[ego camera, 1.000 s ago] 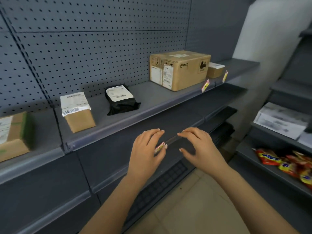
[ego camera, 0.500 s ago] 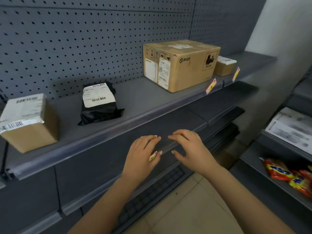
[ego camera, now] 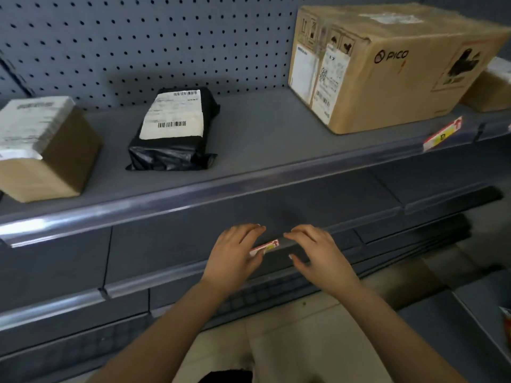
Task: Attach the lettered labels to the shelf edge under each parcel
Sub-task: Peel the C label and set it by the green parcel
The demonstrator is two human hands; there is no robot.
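We've leaned in closer: black parcel (ego camera: 172, 131) now upper centre, shelf edge (ego camera: 249, 186) just below it. Left hand (ego camera: 235, 258) still pinches the label (ego camera: 265, 246) at lower centre; right hand (ego camera: 318, 252) curls round its far end.

On the grey shelf, from left to right, stand a small brown box (ego camera: 41, 150) with a white slip on top, a black parcel (ego camera: 172, 131) with a white shipping slip, and a large PICO carton (ego camera: 387, 64), all well apart, with the pegboard (ego camera: 124, 37) behind them. A red-and-yellow attached label (ego camera: 442, 134) sits on the shelf edge (ego camera: 249, 186) below the carton. Nearer and lower, the left hand (ego camera: 235, 255) pinches a loose label (ego camera: 265, 247). The right hand (ego camera: 318, 252) is just beside it with curved fingers; whether it grips anything cannot be told.
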